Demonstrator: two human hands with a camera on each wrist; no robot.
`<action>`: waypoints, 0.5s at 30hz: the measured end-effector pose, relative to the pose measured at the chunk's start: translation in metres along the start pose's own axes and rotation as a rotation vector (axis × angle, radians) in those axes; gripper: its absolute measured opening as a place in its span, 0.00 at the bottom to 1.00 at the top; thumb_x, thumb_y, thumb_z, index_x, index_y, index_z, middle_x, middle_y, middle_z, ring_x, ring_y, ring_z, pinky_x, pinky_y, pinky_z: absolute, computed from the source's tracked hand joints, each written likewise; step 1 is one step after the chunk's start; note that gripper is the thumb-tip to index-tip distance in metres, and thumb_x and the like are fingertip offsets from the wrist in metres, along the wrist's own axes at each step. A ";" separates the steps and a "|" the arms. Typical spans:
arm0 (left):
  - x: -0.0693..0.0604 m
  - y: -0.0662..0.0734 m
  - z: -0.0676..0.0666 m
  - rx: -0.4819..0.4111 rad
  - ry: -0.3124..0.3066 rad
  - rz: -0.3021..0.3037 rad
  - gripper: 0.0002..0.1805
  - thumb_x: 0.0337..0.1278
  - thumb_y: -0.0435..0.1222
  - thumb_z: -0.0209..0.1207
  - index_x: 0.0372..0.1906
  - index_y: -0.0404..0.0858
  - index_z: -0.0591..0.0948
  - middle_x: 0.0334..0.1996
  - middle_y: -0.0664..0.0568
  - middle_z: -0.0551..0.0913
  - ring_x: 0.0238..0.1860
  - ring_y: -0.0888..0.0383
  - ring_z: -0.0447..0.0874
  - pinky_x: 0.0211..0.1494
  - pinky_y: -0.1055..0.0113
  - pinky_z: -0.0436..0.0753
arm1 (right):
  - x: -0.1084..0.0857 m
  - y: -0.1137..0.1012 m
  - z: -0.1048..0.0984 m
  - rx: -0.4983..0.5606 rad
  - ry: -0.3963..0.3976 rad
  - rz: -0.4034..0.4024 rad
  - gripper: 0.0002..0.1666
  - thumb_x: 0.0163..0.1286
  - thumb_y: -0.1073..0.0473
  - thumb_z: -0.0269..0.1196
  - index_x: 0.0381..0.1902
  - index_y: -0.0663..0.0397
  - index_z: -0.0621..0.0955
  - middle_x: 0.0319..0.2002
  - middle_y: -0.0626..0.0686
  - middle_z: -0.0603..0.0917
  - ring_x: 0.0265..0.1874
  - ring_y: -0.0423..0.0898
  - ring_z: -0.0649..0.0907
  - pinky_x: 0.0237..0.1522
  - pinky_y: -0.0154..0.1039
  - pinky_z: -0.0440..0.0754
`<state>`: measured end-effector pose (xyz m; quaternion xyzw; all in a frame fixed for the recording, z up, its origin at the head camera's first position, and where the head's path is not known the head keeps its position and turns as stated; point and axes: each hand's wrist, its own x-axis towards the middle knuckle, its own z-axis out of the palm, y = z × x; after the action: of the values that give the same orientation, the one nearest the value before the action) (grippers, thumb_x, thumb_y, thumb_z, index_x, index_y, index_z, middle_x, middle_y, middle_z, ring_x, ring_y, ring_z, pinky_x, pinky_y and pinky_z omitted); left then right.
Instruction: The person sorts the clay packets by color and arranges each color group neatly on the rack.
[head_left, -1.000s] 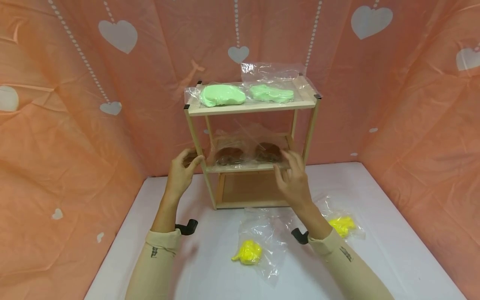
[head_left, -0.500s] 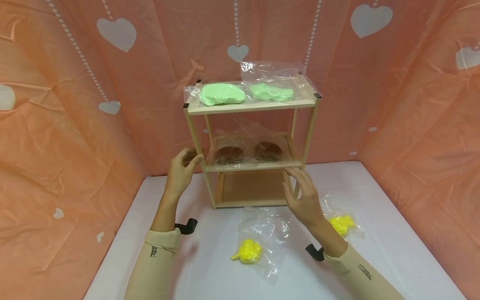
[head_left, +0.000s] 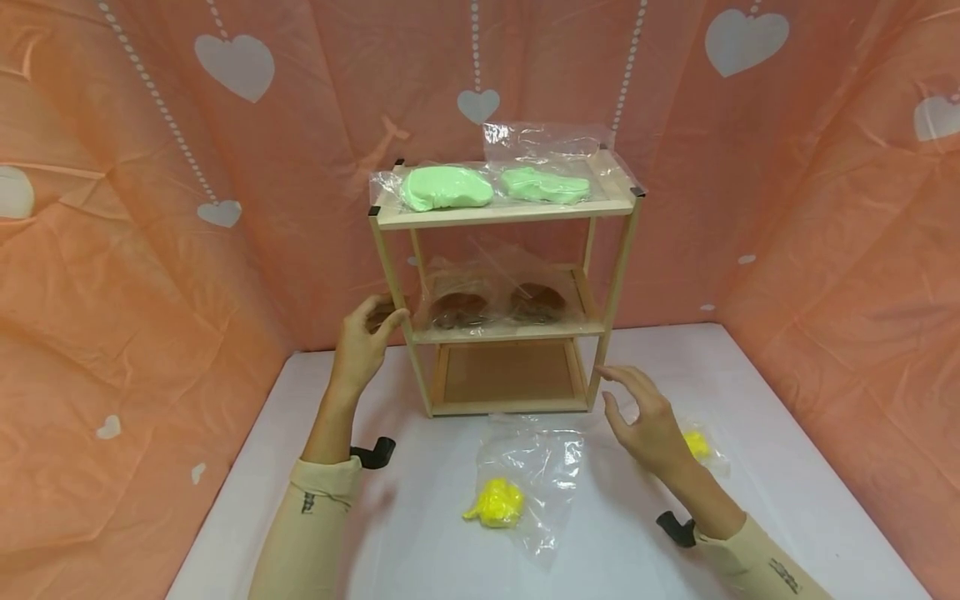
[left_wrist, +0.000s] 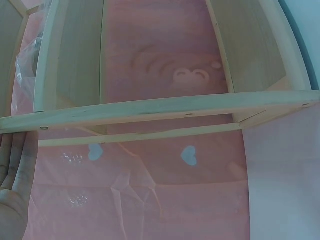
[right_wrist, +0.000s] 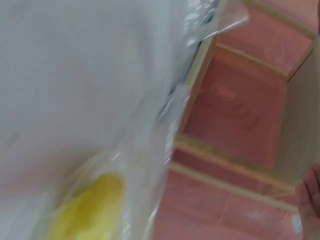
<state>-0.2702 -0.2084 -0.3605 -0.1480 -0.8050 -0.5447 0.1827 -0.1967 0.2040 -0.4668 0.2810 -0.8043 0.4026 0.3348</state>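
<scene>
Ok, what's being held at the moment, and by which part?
The left hand holds the wooden rack by its left front post, near the middle shelf; the right hand holds nothing.

The rack (head_left: 506,217) is pale tan, 2 lumps (head_left: 447,188) mint green, 2 brown, 2 yellow, the drape (head_left: 315,183) peach (white hearts (head_left: 236,68))

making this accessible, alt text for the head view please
A person's left hand grips the left post of a three-tier wooden shelf; the right hand, open, is near its lower right. Two bagged green pieces sit on top, two brown ones on the middle tier, and two yellow ones on the white table.
</scene>
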 end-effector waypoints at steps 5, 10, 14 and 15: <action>0.000 -0.001 0.000 0.008 0.000 0.005 0.17 0.76 0.39 0.65 0.59 0.31 0.84 0.51 0.35 0.89 0.57 0.42 0.87 0.68 0.47 0.82 | -0.009 0.013 -0.017 -0.043 -0.035 -0.010 0.30 0.59 0.85 0.66 0.60 0.69 0.83 0.55 0.61 0.87 0.55 0.55 0.84 0.69 0.21 0.70; 0.000 -0.002 -0.001 0.006 -0.002 -0.002 0.17 0.76 0.40 0.65 0.59 0.32 0.84 0.51 0.35 0.89 0.58 0.41 0.87 0.68 0.46 0.82 | -0.019 0.023 -0.036 -0.080 -0.122 0.058 0.29 0.61 0.85 0.65 0.59 0.66 0.83 0.53 0.58 0.88 0.52 0.54 0.84 0.66 0.16 0.68; 0.001 -0.002 -0.001 0.005 -0.007 -0.008 0.18 0.76 0.40 0.65 0.59 0.32 0.84 0.52 0.35 0.88 0.58 0.40 0.87 0.68 0.44 0.82 | -0.026 0.031 -0.052 -0.101 -0.171 0.117 0.28 0.63 0.84 0.65 0.59 0.65 0.84 0.53 0.57 0.89 0.51 0.54 0.85 0.64 0.14 0.67; 0.001 -0.002 -0.001 0.004 -0.008 -0.007 0.18 0.76 0.40 0.65 0.59 0.32 0.84 0.52 0.35 0.88 0.58 0.40 0.87 0.68 0.44 0.82 | -0.028 0.033 -0.055 -0.107 -0.177 0.130 0.27 0.63 0.84 0.65 0.59 0.65 0.84 0.53 0.57 0.89 0.50 0.54 0.85 0.64 0.13 0.67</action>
<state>-0.2716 -0.2101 -0.3611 -0.1469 -0.8074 -0.5429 0.1782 -0.1862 0.2726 -0.4786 0.2442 -0.8676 0.3536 0.2500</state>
